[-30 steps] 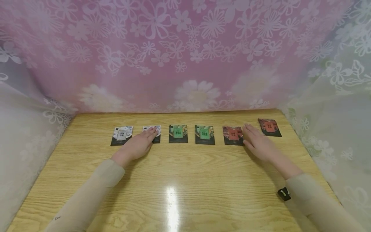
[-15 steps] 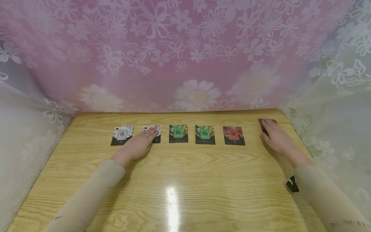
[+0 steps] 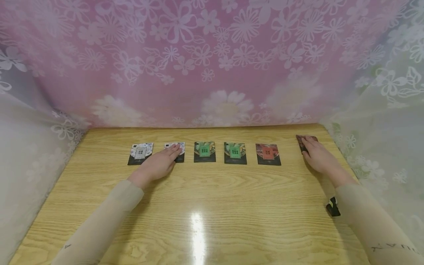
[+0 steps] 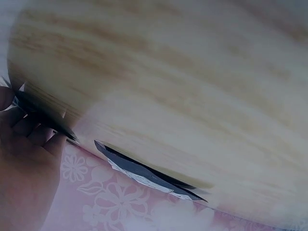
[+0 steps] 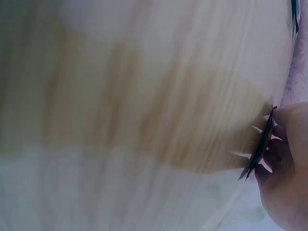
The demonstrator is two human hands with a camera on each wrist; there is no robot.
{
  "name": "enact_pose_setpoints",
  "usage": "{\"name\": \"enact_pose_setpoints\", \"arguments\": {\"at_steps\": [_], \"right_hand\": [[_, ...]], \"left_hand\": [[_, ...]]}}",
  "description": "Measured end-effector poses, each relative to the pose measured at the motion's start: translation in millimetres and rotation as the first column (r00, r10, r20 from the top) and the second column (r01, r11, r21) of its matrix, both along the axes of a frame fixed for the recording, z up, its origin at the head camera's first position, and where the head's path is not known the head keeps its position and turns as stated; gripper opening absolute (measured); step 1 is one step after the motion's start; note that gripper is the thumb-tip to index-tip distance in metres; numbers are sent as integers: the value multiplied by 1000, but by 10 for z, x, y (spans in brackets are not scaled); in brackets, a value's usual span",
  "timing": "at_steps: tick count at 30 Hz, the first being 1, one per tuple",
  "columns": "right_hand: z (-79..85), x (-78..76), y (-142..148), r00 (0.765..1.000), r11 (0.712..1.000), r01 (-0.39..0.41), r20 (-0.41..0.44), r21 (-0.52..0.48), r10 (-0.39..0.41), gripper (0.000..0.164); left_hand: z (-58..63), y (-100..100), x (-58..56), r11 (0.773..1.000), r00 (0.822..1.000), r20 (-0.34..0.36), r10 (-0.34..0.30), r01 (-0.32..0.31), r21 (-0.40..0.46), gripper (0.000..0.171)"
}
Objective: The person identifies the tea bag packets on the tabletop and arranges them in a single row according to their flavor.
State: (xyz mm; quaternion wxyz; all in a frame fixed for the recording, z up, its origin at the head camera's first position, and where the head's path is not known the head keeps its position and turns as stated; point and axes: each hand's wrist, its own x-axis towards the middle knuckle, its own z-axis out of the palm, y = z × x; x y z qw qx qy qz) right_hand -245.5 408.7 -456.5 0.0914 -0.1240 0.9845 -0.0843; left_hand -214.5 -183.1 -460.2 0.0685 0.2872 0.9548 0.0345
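Observation:
My left hand [image 3: 156,163] rests on a flat black-and-white sachet [image 3: 180,158], fingers laid forward over it and covering most of its front. Just left of that hand lies a matching white sachet [image 3: 140,153], which also shows edge-on in the left wrist view as a thin dark-and-white packet [image 4: 149,173]. At the far right of the row my right hand [image 3: 319,157] rests on a dark red sachet [image 3: 300,142], hiding much of it. The right wrist view shows fingertips [image 5: 274,147] against that packet's thin edge.
Between the hands lie two green sachets [image 3: 204,151] side by side and another red sachet [image 3: 268,154]. All line the far part of the wooden table [image 3: 212,198]. A flowered pink curtain [image 3: 198,81] hangs behind it. A small black item [image 3: 332,207] is beside the right sleeve.
My right hand has moved right, from the inner red sachet onto the far-right one, which now sits slightly straighter. My left hand has stayed on the white sachet.

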Motion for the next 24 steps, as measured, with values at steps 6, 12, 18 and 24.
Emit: {"name": "enact_pose_setpoints", "arguments": {"at_steps": [6,12,18,24], "right_hand": [[-7,41,-35,1000,1000,-12,-1,-18,12,63],[-14,137,-116,999,999,-43,-27,-30,42,62],[-12,249,-203,996,998,-66,-54,-16,65,63],[12,351,-286,996,997,-75,-47,-13,75,65]], "left_hand": [[15,-6,-6,1000,1000,3,-2,2,-3,55],[14,-4,-15,1000,1000,5,-1,1,-5,55],[8,-6,-15,1000,1000,2,-4,4,-4,56],[17,-17,-2,1000,1000,10,-2,2,11,56]]}}
